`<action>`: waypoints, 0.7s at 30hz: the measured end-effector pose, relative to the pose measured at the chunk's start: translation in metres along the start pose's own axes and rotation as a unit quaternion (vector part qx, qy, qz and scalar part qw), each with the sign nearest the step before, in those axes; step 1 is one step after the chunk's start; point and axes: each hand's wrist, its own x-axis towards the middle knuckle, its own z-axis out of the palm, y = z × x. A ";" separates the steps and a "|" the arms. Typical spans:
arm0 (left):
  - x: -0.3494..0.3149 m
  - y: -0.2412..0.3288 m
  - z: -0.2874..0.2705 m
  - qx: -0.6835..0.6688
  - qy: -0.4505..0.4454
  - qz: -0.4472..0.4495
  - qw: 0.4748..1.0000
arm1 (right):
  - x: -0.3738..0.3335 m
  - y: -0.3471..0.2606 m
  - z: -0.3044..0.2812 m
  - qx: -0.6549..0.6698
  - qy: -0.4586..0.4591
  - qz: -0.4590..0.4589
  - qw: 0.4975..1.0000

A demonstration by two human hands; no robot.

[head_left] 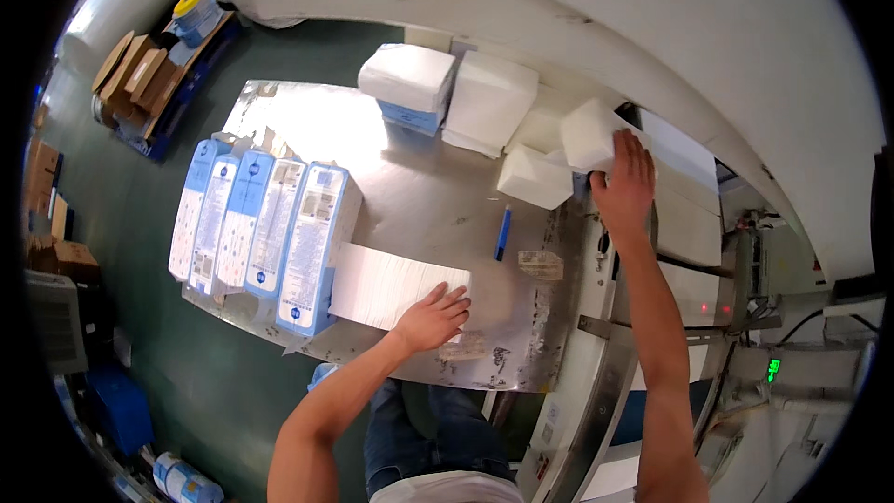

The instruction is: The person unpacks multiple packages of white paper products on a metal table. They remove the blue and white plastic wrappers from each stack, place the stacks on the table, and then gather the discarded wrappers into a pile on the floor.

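Your left hand (434,315) lies flat and open on the white paper stack (391,285) near the tabletop's (438,196) front edge; your right hand (624,184) grasps a white pack (589,135) at the right edge.

Glossy metal table (438,196) — matt white paper stacks (396,284).

A steel worktop (410,186) is carrying five blue-and-white packs (265,233) standing in a row at its left. A flat white stack (382,284) is lying beside them. White bundles (447,88) are sitting at the far edge, and a blue pen (503,231) is lying near the right.
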 end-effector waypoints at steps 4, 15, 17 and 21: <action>-0.001 0.002 -0.002 -0.007 -0.005 -0.008 1.000 | -0.038 -0.004 -0.095 0.250 0.003 0.248 0.936; 0.005 0.002 -0.004 -0.009 -0.030 0.010 0.999 | -0.286 -0.103 -0.042 0.736 -0.008 0.660 0.150; 0.005 0.003 -0.006 -0.002 -0.037 0.007 0.999 | -0.284 -0.126 -0.044 0.727 -0.038 0.677 0.113; 0.006 0.005 -0.007 0.006 -0.046 0.005 0.999 | -0.303 -0.134 -0.039 0.740 -0.076 0.663 0.081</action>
